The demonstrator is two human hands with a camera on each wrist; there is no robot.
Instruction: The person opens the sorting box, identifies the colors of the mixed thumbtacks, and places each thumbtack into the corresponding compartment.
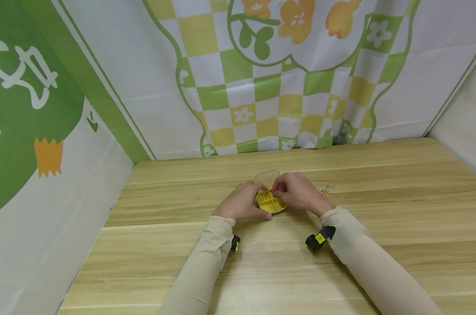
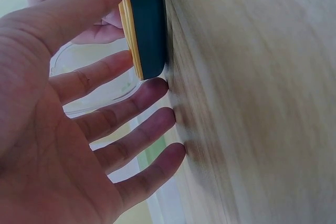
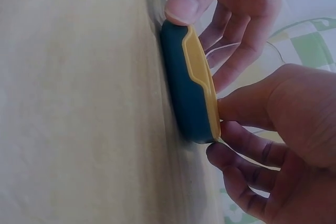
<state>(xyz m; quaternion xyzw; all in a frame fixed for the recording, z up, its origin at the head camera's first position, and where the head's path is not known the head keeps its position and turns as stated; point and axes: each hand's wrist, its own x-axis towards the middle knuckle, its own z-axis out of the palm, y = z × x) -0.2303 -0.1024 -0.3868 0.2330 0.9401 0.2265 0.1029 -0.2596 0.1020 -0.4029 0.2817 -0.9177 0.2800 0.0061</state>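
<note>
A small compartment box (image 1: 270,205) lies on the table, with a yellow divided inside and a dark teal outer shell (image 3: 186,98). My left hand (image 1: 243,202) holds it from the left, thumb at the near edge and index finger on the far side. In the left wrist view the other fingers (image 2: 128,148) spread apart beside the box. My right hand (image 1: 297,190) has its fingers bent over the far right compartment. Its thumb and index finger (image 3: 247,142) come close together at the yellow rim; I cannot tell what is between them.
Several small coloured rings (image 1: 327,190) lie on the table right of my right hand. Behind the box stands a clear, thin-rimmed round container (image 2: 79,103). The wooden table (image 1: 175,192) ends at a checked, flowered curtain (image 1: 267,105) at the back.
</note>
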